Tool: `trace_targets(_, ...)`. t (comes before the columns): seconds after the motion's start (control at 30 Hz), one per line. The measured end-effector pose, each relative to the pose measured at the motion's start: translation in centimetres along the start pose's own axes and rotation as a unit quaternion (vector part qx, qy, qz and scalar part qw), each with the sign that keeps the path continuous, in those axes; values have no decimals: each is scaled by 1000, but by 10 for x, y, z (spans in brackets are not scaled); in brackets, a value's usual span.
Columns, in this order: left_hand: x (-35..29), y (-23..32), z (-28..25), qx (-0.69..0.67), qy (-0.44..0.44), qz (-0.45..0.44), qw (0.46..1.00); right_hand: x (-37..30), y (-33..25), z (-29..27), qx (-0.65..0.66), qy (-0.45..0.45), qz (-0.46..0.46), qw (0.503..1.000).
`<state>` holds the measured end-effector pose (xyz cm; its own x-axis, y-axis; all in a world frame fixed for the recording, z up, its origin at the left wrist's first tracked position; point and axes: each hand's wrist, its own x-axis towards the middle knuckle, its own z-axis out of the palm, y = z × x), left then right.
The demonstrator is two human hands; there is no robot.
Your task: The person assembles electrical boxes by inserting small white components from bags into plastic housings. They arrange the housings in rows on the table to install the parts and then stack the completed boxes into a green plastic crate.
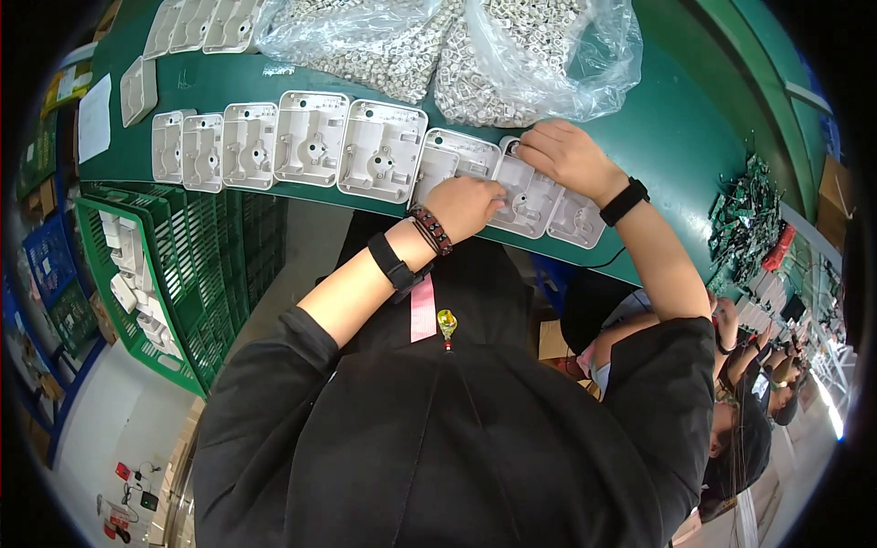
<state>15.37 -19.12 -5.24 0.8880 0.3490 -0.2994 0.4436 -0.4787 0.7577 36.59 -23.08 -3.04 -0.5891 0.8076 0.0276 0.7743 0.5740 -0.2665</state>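
A row of white plastic housings, open side up, runs along the near edge of the green table. My left hand rests over a housing right of the middle, its fingers curled in; what they hold, if anything, is hidden. Beside it, my right hand reaches to the upper corner of another housing. Thumb and fingertips there are pinched together, and I cannot make out what is between them. The rightmost housing lies below my right wrist.
Clear plastic bags of small white parts lie behind the row. More housings stand at the far left, near a paper sheet. A green crate with white pieces is at the left. Dark green parts are heaped at right, near co-workers.
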Motion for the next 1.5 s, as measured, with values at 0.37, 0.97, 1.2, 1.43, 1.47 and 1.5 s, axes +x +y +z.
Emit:
trace_targets(0.37,1,-4,3,-3,6,8,1000,-5,-3,1,9,42,58,997)
trace_targets(0.97,2,0,5,-4,19,-20,1000,18,1,13,-65,5,10,998)
trace_targets(1.2,2,1,8,-6,30,-35,999,13,-4,-1,56,36,67,996)
trace_targets(1.43,-9,10,-19,-195,13,-40,980,3,-24,-21,161,157,285,932)
trace_targets(1.47,-11,10,-25,-191,16,-46,980,7,-35,-20,165,160,280,932)
trace_targets(1.5,-15,10,-31,-274,-10,-63,960,16,-53,-18,285,195,325,880)
